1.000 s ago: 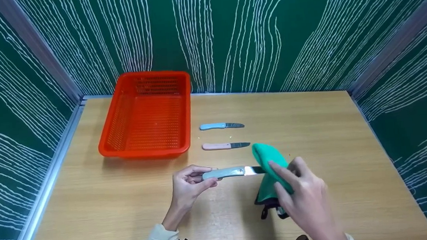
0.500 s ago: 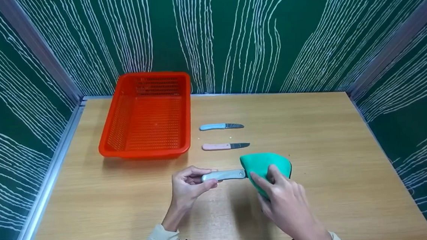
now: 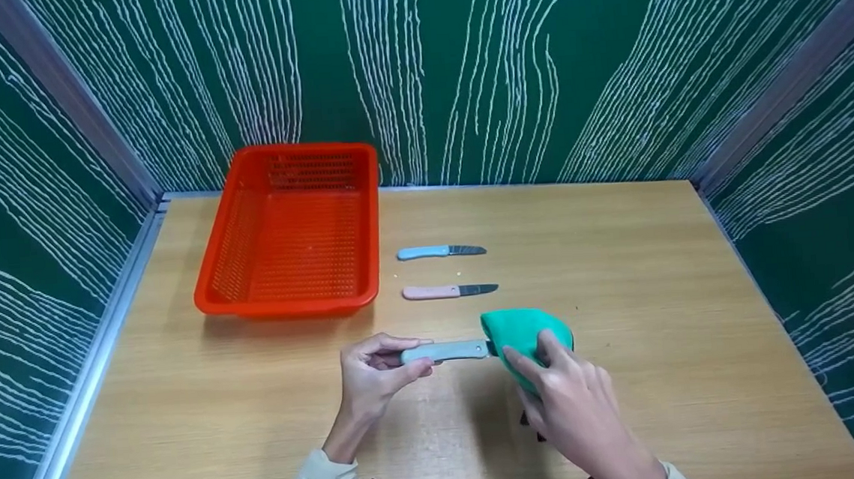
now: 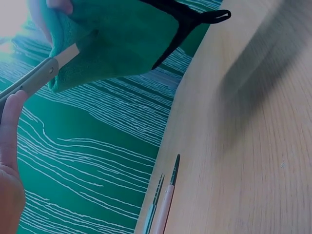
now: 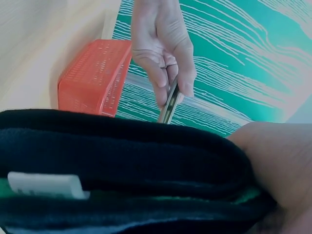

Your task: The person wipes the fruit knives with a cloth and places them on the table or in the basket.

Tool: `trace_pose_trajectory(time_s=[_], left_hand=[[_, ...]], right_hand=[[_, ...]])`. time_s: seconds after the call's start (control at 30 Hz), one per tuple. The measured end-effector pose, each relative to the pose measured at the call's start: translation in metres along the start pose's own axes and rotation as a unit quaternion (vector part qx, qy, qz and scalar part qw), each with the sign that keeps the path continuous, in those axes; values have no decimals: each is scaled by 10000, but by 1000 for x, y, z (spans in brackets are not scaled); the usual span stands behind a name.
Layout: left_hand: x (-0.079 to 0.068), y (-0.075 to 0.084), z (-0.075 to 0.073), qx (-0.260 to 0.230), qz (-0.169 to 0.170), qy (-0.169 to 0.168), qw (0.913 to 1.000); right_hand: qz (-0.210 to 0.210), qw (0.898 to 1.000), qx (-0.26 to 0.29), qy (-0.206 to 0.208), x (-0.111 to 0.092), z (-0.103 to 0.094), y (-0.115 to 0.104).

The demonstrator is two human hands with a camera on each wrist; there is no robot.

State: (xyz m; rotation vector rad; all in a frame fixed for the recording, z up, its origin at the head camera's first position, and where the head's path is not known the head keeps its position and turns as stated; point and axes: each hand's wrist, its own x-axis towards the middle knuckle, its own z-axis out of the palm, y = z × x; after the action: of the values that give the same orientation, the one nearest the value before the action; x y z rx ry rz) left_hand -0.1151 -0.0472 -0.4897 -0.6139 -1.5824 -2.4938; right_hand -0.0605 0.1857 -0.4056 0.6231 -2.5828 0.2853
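Note:
My left hand (image 3: 374, 371) grips the grey-blue handle of a folding knife (image 3: 450, 351) by its end, above the table. A green cloth (image 3: 520, 334) with black edging is folded over the blade, and my right hand (image 3: 577, 402) pinches it there, index finger extended along the top. In the left wrist view a short bright stretch of the knife's blade (image 4: 67, 54) shows at the cloth's fold. The rest of the blade is hidden by the green cloth (image 4: 117, 44). The right wrist view shows the cloth's dark edging (image 5: 122, 151) and a white tag close up.
Two more folding knives lie unfolded on the table, a light blue knife (image 3: 428, 252) and a pink knife (image 3: 434, 292). Left of them stands an orange-red plastic basket (image 3: 209, 300). Green walls with white lines (image 3: 453, 80) enclose the table's back and sides.
The cloth and my right hand have moved left along the blade up to the handle, covering the metal that showed earlier. My left hand has kept its grip on the knife.

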Motion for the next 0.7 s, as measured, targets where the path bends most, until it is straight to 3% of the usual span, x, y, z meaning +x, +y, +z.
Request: trace_pose_trajectory(time_s=[0.27, 0.7], left_hand=[[0, 1, -2, -237, 43, 59, 9997], [-1, 0, -6, -382, -39, 269, 9989]], right_hand=[[12, 9996, 151, 256, -3, 1, 7], [471, 9985, 251, 136, -5, -3, 21]])
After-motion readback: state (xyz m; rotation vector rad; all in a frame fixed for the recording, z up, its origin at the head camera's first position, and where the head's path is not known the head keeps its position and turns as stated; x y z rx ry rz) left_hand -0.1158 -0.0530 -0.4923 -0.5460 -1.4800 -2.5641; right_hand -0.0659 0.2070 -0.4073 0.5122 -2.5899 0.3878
